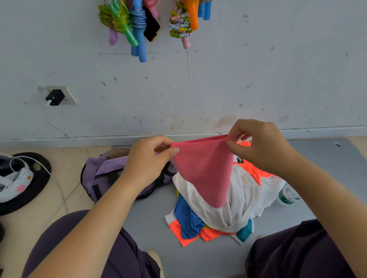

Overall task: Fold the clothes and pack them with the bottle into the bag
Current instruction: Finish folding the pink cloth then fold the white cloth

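Note:
A pink cloth (205, 171) hangs in the air above the pile, doubled over along its top edge and tapering to a point below. My left hand (150, 159) pinches its left top corner and my right hand (260, 144) pinches the right one. Under it lies a heap of clothes (219, 208): a white garment on top, blue and orange pieces beneath. A purple bag (102, 174) lies open to the left of the heap, partly behind my left arm. A plastic bottle (287, 195) with a green label lies at the heap's right edge, half hidden by cloth and my right arm.
Everything sits on a grey mat (337, 165) against a white wall. Coloured jump ropes (137, 21) hang on the wall. A charger (55, 97) is plugged into a socket, its cable running to a headset (10, 180) on a black disc at left. My knees frame the mat's near edge.

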